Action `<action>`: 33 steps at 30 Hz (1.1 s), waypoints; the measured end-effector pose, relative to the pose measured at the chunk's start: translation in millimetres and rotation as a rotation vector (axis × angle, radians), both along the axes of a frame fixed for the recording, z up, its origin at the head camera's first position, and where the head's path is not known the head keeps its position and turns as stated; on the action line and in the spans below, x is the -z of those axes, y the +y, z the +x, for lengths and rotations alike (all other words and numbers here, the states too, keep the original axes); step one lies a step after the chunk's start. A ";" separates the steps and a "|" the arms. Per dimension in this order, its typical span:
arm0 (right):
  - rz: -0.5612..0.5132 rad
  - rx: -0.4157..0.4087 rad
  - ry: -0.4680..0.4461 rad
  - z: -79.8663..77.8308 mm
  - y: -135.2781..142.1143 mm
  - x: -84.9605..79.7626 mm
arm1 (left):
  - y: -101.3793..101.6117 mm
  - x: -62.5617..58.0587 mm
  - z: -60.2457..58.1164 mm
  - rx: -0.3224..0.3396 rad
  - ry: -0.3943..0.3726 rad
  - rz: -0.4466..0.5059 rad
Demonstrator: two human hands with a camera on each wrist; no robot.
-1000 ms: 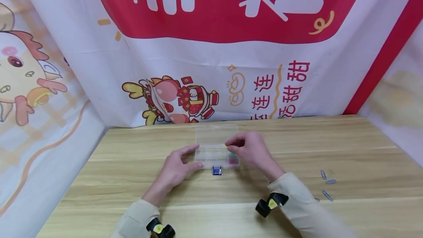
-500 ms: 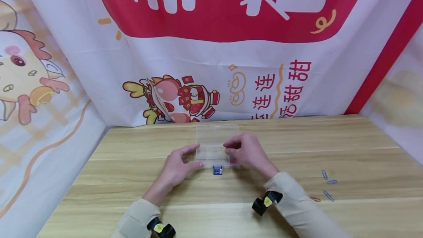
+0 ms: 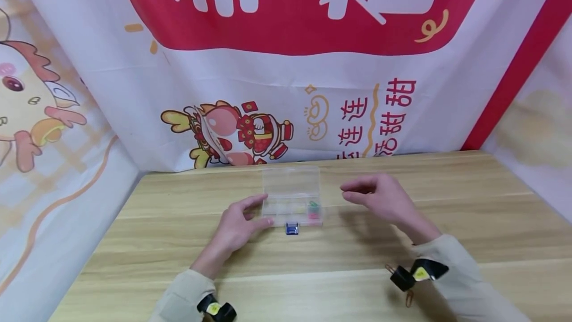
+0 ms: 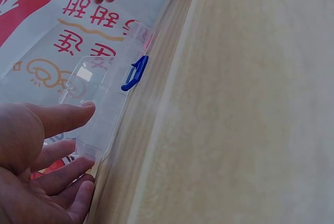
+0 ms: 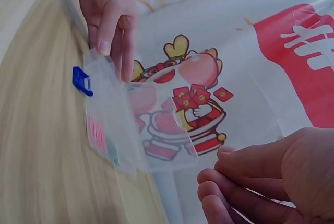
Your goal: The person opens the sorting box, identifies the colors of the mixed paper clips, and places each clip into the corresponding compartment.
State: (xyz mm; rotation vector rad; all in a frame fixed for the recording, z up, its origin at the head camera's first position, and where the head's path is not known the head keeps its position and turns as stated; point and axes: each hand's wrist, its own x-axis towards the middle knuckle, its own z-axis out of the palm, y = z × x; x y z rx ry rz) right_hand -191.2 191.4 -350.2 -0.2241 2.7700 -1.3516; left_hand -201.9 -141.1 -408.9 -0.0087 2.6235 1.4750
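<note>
A clear plastic compartment box (image 3: 286,207) lies with its lid (image 3: 290,181) raised at the back and a blue latch (image 3: 292,228) in front. Green paper clips (image 3: 313,206) and pink ones (image 3: 314,215) fill compartments at its right end, also visible in the right wrist view as pink clips (image 5: 97,134). My left hand (image 3: 239,220) holds the box's left end, thumb at the front corner and fingers towards the hinge. To the right of the box, my right hand (image 3: 384,198) hovers above the table, fingers loosely bent, nothing visible between thumb and fingertips.
Two orange-red paper clips lie near the right wrist camera: one clip (image 3: 408,298) in front, another clip (image 3: 390,268) partly hidden. The wooden table (image 3: 178,262) meets a printed cloth (image 3: 286,73) hanging at the back.
My right hand has left the box's right compartments and moved right, uncovering the green and pink clips. The blue clips seen before are now behind the right arm. My left hand stays put.
</note>
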 end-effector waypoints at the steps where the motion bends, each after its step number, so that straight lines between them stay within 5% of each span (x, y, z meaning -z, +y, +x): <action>1: 0.007 -0.002 0.010 2.8 4.3 -0.4 | -0.4 -0.3 0.1 -0.001 0.001 -0.001; 9: 0.084 0.004 -0.001 24.9 57.3 5.7 | -1.7 -0.7 1.4 -0.006 -0.002 0.001; 23: 0.207 0.057 0.171 62.8 167.2 60.1 | 2.6 -2.7 0.1 0.001 0.002 0.019; 33: 0.316 0.067 0.004 67.6 187.7 67.5 | 0.1 0.2 1.1 -0.003 -0.003 0.023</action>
